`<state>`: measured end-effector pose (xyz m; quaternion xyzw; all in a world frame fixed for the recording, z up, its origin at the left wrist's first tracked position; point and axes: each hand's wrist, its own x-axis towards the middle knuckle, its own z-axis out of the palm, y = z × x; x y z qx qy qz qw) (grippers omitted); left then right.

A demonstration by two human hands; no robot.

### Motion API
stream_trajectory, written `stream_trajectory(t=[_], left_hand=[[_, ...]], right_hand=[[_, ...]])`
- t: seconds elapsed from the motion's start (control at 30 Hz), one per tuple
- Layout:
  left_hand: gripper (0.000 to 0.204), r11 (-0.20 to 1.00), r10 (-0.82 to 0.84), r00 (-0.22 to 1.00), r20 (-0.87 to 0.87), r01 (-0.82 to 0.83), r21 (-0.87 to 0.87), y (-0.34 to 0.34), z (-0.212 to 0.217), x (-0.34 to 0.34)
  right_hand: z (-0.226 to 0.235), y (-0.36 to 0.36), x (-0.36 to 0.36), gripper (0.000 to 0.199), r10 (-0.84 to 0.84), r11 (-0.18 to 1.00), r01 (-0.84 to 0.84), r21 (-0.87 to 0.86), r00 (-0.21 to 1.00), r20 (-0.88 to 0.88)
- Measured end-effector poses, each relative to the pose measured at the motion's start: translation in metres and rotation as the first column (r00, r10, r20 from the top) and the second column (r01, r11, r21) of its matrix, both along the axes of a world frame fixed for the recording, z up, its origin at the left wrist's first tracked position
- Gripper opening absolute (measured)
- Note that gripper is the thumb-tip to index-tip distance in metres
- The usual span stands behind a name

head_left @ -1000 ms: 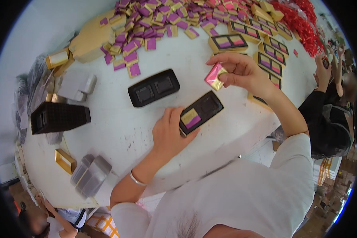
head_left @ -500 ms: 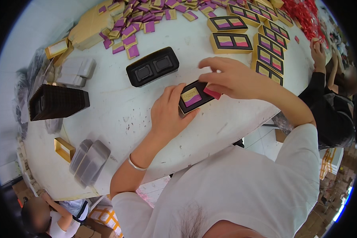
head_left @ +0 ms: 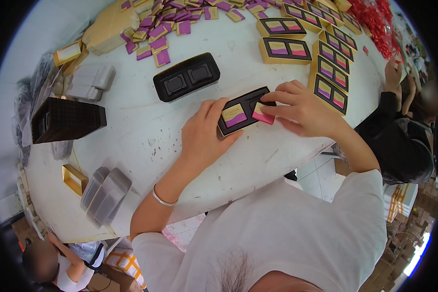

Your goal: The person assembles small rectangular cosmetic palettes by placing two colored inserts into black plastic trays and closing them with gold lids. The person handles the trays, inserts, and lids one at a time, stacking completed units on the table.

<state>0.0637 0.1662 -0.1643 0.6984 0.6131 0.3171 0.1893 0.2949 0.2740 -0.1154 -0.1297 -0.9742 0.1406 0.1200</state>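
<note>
Now that the pink packet (head_left: 263,115) is lowered to the unfilled compartment (head_left: 254,102) — pinched by the right hand (head_left: 307,110) — the box (head_left: 245,99) is clasped by the left hand (head_left: 201,134).

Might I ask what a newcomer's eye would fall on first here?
Probably the heap of purple-and-gold packets at the top, and the tangle of red strands at upper right. Next, in the middle, the left hand grips a black-lined box with a purple-and-gold packet in its left half, while the right hand holds a pink-and-gold packet at the other half.
</note>
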Motion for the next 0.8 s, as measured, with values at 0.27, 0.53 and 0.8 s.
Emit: stream_trajectory(t=[0.27,0.53,0.8], left_hand=[[0.065,0.999,-0.026,1.000,0.000,0.026,-0.042,0.001,0.004,-0.003],[0.064,0.998,-0.056,0.998,-0.003,0.056,-0.034,0.002,0.005,-0.004],[0.061,0.997,-0.030,0.999,0.040,0.033,-0.065,0.003,0.007,-0.002]], right_hand=[[-0.016,-0.007,-0.012,0.028,-0.090,0.965,0.043,-0.257,0.981,-0.172],[-0.033,-0.001,-0.017,0.024,-0.298,0.831,0.194,-0.521,0.946,-0.124],[-0.039,-0.005,-0.015,0.050,-0.334,0.887,0.214,-0.408,0.909,-0.249]])
